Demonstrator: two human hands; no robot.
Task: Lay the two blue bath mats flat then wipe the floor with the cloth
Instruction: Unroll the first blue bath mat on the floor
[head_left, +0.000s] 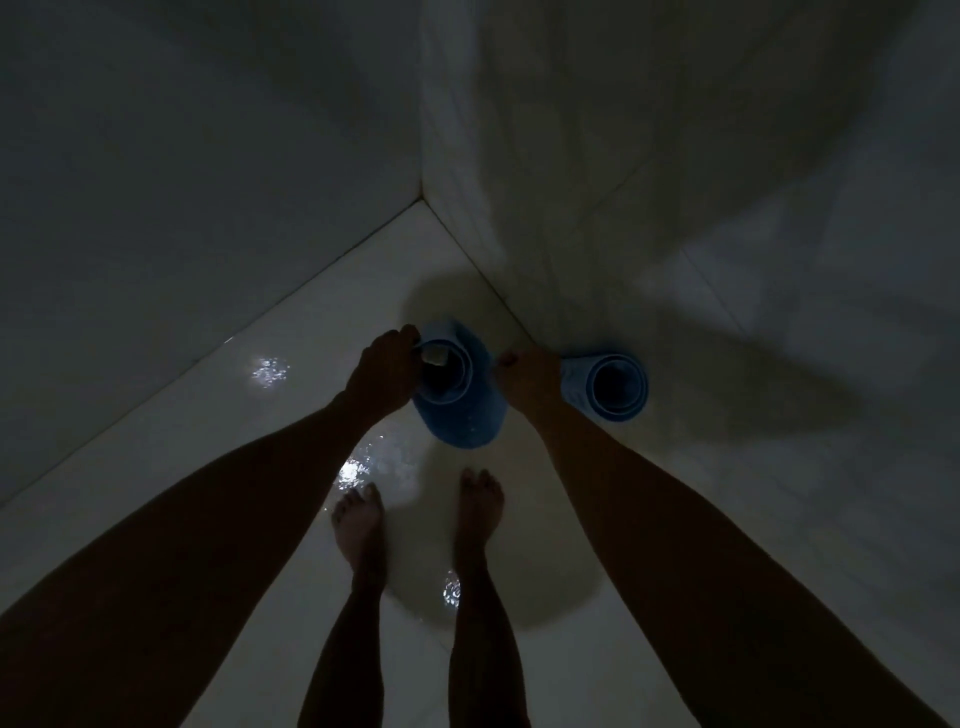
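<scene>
Standing in the dim floor (291, 395) corner, 2 rolled blue mats are upright. The left hand (385, 370) grips the left mat (457, 410) at its rim; the right hand (527, 382) holds the right mat (605, 387).

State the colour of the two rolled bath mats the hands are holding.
Blue, both: the left roll and the right roll. The head view shows it.

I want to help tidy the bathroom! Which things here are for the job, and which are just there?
For the job:
- left rolled blue bath mat, gripped by the left hand
- right rolled blue bath mat, held by the right hand
- wet floor
- small pale thing inside the left roll, maybe the cloth; too dark to tell

Just there:
- tiled walls
- bare feet
</scene>
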